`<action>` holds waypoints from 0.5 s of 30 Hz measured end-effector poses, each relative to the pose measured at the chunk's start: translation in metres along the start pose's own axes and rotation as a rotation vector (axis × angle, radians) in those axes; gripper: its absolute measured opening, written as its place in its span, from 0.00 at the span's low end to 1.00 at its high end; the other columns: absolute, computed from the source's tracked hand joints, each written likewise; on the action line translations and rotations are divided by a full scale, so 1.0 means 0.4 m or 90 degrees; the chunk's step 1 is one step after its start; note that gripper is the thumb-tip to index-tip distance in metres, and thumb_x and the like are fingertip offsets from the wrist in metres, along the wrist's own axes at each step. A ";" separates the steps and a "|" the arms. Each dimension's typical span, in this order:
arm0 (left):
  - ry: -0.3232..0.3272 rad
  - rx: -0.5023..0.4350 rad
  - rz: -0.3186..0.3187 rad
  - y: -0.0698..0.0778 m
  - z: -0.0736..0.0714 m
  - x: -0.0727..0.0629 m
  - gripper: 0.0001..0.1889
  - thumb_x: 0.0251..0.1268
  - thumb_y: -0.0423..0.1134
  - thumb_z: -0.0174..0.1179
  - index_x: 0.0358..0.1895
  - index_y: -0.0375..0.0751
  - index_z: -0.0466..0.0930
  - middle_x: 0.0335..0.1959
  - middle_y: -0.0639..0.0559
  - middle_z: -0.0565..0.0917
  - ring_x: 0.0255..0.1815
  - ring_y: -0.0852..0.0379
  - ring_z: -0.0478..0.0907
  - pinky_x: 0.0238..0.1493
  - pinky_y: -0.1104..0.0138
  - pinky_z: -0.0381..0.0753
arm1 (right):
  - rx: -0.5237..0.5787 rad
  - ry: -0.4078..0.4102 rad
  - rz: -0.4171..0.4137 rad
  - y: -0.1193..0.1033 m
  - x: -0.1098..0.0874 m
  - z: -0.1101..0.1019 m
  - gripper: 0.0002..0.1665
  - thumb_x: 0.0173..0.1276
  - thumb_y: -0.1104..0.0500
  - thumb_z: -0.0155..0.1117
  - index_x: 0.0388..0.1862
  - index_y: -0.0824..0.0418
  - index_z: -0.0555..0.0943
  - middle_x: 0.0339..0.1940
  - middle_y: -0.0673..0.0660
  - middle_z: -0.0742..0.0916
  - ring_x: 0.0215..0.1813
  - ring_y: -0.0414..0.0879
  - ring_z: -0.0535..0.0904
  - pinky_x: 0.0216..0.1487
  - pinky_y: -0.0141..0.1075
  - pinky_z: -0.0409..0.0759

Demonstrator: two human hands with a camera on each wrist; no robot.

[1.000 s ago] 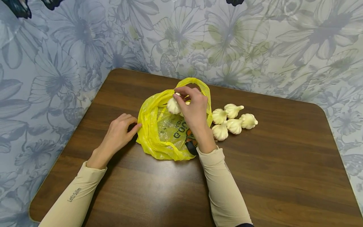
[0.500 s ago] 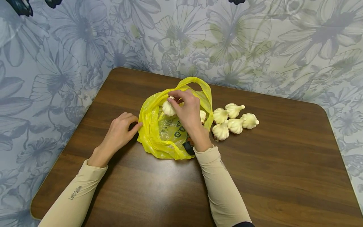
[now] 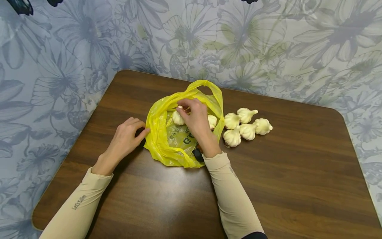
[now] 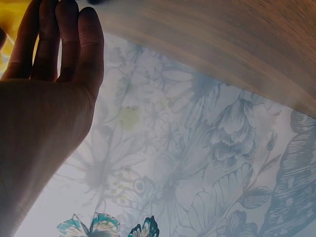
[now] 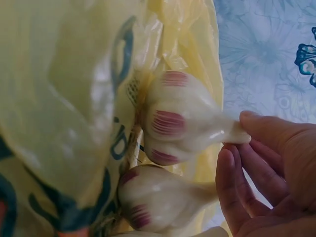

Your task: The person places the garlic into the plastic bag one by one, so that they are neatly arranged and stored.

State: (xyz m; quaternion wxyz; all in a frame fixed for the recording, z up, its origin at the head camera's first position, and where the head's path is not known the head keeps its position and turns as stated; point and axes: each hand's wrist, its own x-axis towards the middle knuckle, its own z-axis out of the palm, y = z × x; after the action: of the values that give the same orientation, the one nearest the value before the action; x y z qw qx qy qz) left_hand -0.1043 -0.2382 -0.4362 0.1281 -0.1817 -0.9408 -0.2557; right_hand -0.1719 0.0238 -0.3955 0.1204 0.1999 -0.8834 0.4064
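A yellow plastic bag (image 3: 162, 154) lies with its mouth spread wide on the table. At its left rim, my left hand (image 3: 123, 136) pinches the plastic between thumb and forefinger; in the left wrist view its other fingers (image 4: 69, 44) extend fairly straight. Inside the bag's mouth, my right hand (image 3: 195, 116) holds a garlic bulb (image 3: 178, 118) by its stem. The right wrist view shows that garlic bulb (image 5: 173, 118), pale with purplish patches, its stem between thumb and fingers. Below it in the bag is a second garlic bulb (image 5: 153, 197). Another garlic bulb (image 3: 212, 122) shows beside my right wrist.
Several garlic bulbs (image 3: 247, 131) sit in a cluster on the brown wooden table (image 3: 298, 172), just right of the bag. The bag's handle loop (image 3: 206, 84) stands up at the back. A flower-patterned wall (image 3: 253, 43) borders the table's far edge.
My right hand has moved slightly left and lowered the garlic bulb deeper into the bag. A garlic bulb by the bag's right side has come into view. My left hand stays at the rim.
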 end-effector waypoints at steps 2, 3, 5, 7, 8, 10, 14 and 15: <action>0.002 0.000 0.002 0.000 -0.001 0.000 0.07 0.69 0.37 0.71 0.37 0.35 0.87 0.35 0.45 0.87 0.37 0.48 0.77 0.39 0.56 0.78 | -0.004 0.003 0.001 -0.003 0.001 -0.005 0.13 0.71 0.59 0.74 0.51 0.62 0.90 0.43 0.57 0.92 0.43 0.50 0.86 0.45 0.37 0.85; 0.002 0.000 0.003 0.000 -0.001 0.000 0.08 0.69 0.37 0.71 0.37 0.35 0.87 0.34 0.45 0.87 0.37 0.48 0.77 0.38 0.56 0.78 | -0.003 0.006 0.001 -0.004 0.002 -0.007 0.13 0.71 0.59 0.75 0.51 0.62 0.90 0.43 0.57 0.92 0.43 0.50 0.86 0.45 0.37 0.86; 0.002 0.002 0.004 -0.001 -0.002 -0.001 0.08 0.70 0.37 0.71 0.37 0.35 0.87 0.35 0.45 0.87 0.37 0.48 0.77 0.38 0.56 0.78 | 0.003 0.014 0.000 -0.008 0.003 -0.014 0.13 0.71 0.59 0.75 0.51 0.62 0.90 0.43 0.57 0.92 0.43 0.50 0.86 0.45 0.37 0.86; 0.001 0.002 0.004 -0.001 -0.002 -0.001 0.08 0.70 0.37 0.71 0.37 0.35 0.87 0.35 0.45 0.87 0.37 0.48 0.77 0.38 0.56 0.78 | 0.010 0.024 -0.004 -0.010 0.004 -0.020 0.13 0.71 0.59 0.75 0.51 0.63 0.90 0.43 0.57 0.92 0.43 0.50 0.87 0.45 0.37 0.87; 0.001 0.002 0.003 -0.002 -0.002 -0.002 0.08 0.70 0.37 0.71 0.37 0.34 0.87 0.35 0.45 0.87 0.37 0.48 0.77 0.38 0.56 0.78 | 0.014 0.029 -0.007 -0.010 0.004 -0.023 0.12 0.71 0.59 0.75 0.50 0.63 0.90 0.43 0.57 0.92 0.43 0.50 0.87 0.44 0.36 0.87; 0.002 0.001 0.002 -0.001 -0.002 -0.002 0.08 0.69 0.37 0.71 0.38 0.34 0.87 0.35 0.44 0.87 0.38 0.48 0.77 0.39 0.55 0.78 | 0.025 0.038 -0.009 -0.011 0.004 -0.029 0.12 0.72 0.59 0.74 0.50 0.64 0.90 0.42 0.58 0.92 0.42 0.50 0.87 0.44 0.37 0.88; 0.002 0.000 0.002 0.000 -0.001 -0.003 0.08 0.69 0.37 0.71 0.38 0.34 0.88 0.35 0.44 0.87 0.38 0.48 0.78 0.39 0.55 0.79 | 0.056 0.056 -0.007 -0.010 0.001 -0.045 0.11 0.74 0.60 0.71 0.50 0.64 0.90 0.43 0.58 0.92 0.42 0.50 0.88 0.44 0.38 0.88; 0.001 -0.001 0.002 0.000 -0.001 -0.003 0.08 0.69 0.37 0.71 0.38 0.34 0.88 0.35 0.44 0.87 0.38 0.48 0.78 0.39 0.55 0.79 | 0.063 0.061 -0.005 -0.010 -0.001 -0.051 0.11 0.75 0.60 0.70 0.50 0.64 0.90 0.42 0.58 0.92 0.42 0.50 0.88 0.45 0.39 0.88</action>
State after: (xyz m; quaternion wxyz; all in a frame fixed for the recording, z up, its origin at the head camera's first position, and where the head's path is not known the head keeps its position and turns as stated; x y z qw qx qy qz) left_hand -0.1032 -0.2386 -0.4362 0.1292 -0.1829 -0.9403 -0.2561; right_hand -0.1687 0.0372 -0.3800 0.1542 0.1897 -0.8547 0.4580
